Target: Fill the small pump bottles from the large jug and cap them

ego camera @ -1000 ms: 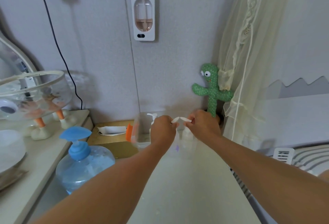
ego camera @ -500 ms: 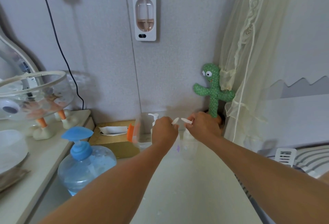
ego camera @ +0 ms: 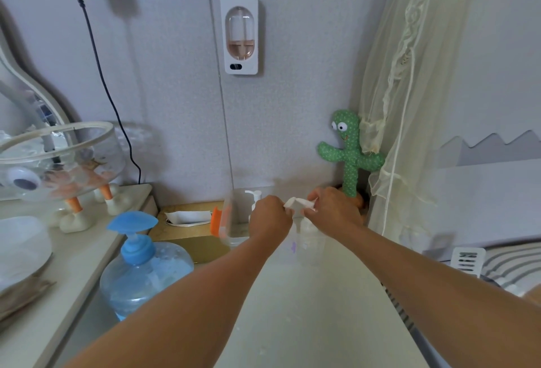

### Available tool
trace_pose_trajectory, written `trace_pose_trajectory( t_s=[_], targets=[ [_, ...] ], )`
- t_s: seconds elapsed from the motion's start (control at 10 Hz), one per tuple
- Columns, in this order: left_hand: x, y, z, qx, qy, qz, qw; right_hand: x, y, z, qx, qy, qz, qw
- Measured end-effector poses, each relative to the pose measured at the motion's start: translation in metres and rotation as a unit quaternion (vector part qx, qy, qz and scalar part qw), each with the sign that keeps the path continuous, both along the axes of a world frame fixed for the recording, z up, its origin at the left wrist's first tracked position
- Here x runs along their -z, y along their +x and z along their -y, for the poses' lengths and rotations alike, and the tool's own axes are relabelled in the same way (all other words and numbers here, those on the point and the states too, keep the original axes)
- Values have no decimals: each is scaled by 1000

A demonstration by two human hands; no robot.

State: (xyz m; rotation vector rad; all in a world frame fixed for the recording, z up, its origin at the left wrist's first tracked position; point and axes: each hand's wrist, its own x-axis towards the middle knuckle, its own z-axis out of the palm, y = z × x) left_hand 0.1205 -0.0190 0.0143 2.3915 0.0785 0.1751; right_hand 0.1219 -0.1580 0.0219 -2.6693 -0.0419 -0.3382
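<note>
Two small clear pump bottles stand at the back of the pale table (ego camera: 307,323): one (ego camera: 311,240) below my right hand, the other (ego camera: 292,246), with a purple mark, mostly hidden under my left hand. My left hand (ego camera: 270,217) and my right hand (ego camera: 336,212) are each closed over a bottle top. The white pump nozzles (ego camera: 298,203) stick out between the hands and overlap. A third white pump (ego camera: 255,196) rises behind my left hand. The large clear jug (ego camera: 146,277) with a blue pump stands at the left, untouched.
A clear box with an orange clip (ego camera: 231,221) and a gold tissue box (ego camera: 187,230) sit behind the jug. A green plush cactus (ego camera: 349,157) and a net curtain (ego camera: 409,104) fill the right corner. A raised shelf (ego camera: 73,265) holds a glass bowl (ego camera: 58,163) and a dish.
My hands have drawn slightly closer together. The two white nozzles, a little apart before, now meet and overlap. The jug has not moved.
</note>
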Motion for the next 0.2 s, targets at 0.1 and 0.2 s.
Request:
trace_pose_trajectory(
  t_s=[0.1, 0.2],
  targets=[
    [-2, -2, -2, 13, -3, -2, 1000, 1, -5, 3, -4, 13, 2, 1000],
    [-5, -6, -4, 14, -8, 0, 1000, 2, -8, 5, 4, 6, 20, 1000]
  ],
)
